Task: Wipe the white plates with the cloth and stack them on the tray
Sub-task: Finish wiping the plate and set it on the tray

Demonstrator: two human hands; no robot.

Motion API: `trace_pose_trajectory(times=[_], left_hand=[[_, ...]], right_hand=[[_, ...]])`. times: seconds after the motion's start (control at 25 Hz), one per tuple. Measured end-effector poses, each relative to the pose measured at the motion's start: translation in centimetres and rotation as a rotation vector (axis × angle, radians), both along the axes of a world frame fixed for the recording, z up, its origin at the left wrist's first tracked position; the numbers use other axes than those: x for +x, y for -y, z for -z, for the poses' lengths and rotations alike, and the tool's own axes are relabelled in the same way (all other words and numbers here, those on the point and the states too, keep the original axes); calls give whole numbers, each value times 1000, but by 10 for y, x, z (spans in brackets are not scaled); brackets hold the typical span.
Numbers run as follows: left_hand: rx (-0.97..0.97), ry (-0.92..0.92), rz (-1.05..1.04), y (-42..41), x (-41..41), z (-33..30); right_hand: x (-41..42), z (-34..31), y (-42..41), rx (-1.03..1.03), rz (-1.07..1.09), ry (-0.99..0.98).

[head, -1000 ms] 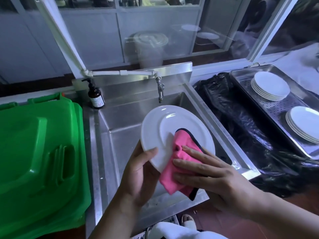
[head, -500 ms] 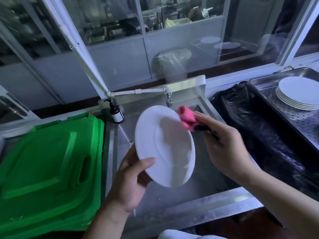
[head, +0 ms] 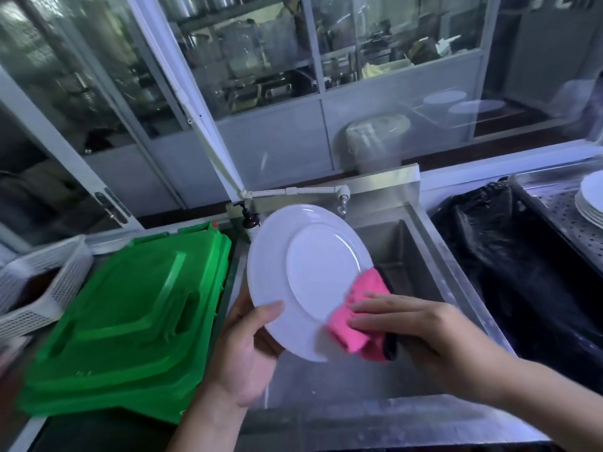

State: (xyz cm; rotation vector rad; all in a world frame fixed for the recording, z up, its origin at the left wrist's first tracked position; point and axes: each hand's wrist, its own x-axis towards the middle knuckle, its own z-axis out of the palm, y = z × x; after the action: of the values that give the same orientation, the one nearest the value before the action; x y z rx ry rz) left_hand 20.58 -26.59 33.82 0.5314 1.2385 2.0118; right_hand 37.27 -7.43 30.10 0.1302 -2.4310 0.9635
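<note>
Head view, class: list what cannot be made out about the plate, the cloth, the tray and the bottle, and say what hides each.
- Plate: lower right rim, covered by the pink cloth.
- Cloth: its far side, under the right hand.
- Left hand: fingers behind the plate; only the thumb shows.
- Tray and plate stack: cut off by the right edge; count unknowable.
- Soap bottle: label hidden behind the plate.

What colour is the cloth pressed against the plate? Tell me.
Bright pink with a dark edge; the cloth shows in the head view, the only one.
</note>
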Motion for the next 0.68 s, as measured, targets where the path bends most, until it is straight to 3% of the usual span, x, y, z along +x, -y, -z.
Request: trace_pose_trajectory(times=[0.12,0.2,0.28,0.36,0.44,0.48,0.56,0.68], left_hand=[[-12,63,5,7,7,-2],[-12,120,-6,10,13,-6],[-39,152,-31,10,19,-11],[-68,149,-17,8,25,-16],[-67,140,6,7,29,-22],[-56,131,7,8,29,-26],[-28,99,-23,10,27,-36],[61,68,-106,11,24,-51]], right_hand=[[21,-9,-32,-432,10,175],[18,-21,-39,-583,88,46],[6,-39,-35,-419,188,-195],[-14,-60,-26,-72,115,-312],[-35,-70,-23,267,-52,-275],[-44,-73,-24,335,-119,-227],[-53,-76,-35,268,-181,-154],[-54,-71,-47,-126,-131,-4]])
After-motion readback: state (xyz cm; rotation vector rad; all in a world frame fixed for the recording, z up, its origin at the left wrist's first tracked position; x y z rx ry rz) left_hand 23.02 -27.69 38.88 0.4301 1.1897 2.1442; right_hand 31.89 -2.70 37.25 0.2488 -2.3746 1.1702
